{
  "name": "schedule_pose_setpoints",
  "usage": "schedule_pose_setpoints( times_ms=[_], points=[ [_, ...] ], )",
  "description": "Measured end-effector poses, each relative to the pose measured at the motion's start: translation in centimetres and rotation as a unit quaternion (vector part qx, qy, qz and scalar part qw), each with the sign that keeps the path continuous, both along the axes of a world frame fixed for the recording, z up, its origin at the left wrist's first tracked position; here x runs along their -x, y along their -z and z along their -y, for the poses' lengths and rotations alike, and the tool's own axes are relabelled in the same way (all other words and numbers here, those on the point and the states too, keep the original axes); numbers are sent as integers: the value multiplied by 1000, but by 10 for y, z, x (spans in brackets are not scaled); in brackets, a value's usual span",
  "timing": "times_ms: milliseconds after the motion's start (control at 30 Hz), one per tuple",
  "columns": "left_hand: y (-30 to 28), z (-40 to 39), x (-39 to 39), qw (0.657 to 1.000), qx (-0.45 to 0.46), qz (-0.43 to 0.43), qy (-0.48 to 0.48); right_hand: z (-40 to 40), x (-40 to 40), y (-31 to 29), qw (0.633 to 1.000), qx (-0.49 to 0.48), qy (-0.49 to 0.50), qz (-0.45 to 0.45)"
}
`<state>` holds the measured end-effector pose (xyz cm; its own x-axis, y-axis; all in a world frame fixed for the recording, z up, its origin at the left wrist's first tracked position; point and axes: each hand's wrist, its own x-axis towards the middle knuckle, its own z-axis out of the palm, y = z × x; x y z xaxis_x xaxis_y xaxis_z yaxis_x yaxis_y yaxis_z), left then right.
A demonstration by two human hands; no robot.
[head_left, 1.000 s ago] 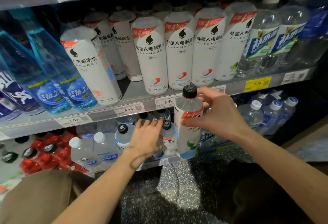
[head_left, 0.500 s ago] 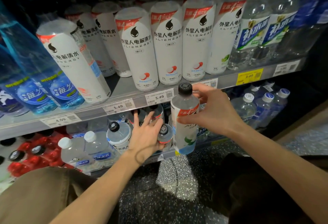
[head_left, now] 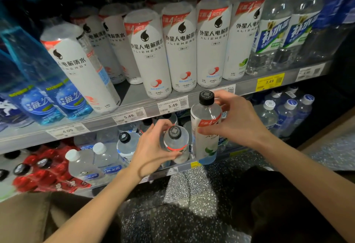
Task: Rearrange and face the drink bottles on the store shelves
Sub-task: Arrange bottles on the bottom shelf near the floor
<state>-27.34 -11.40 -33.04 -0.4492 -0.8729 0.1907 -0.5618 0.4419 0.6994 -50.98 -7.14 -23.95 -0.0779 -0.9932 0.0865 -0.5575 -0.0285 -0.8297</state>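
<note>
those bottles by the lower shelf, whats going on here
A person is tidying drink bottles at a store shelf. The right hand grips a tall white-labelled bottle with a black cap, upright in front of the lower shelf. The left hand is wrapped around a shorter black-capped bottle at that shelf's front edge. Above, a row of white bottles stands on the upper shelf, one at the left end leaning sideways.

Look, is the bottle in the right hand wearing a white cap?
No, the bottle held by the right hand has a black cap.
</note>
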Motion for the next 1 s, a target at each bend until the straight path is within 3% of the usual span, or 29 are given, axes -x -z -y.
schedule_pose_setpoints(
  times_ms=[200,600,1000],
  points=[
    [-34,-13,-24,990,-27,-134,-18,7,-9,7,999,-11,-41,-13],
    [-71,-24,-70,964,18,-264,-38,28,-53,38,990,-5,-111,-91],
    [-76,-30,-109,961,31,-269,-62,43,-81,86,984,-8,-95,-151]
  ],
)
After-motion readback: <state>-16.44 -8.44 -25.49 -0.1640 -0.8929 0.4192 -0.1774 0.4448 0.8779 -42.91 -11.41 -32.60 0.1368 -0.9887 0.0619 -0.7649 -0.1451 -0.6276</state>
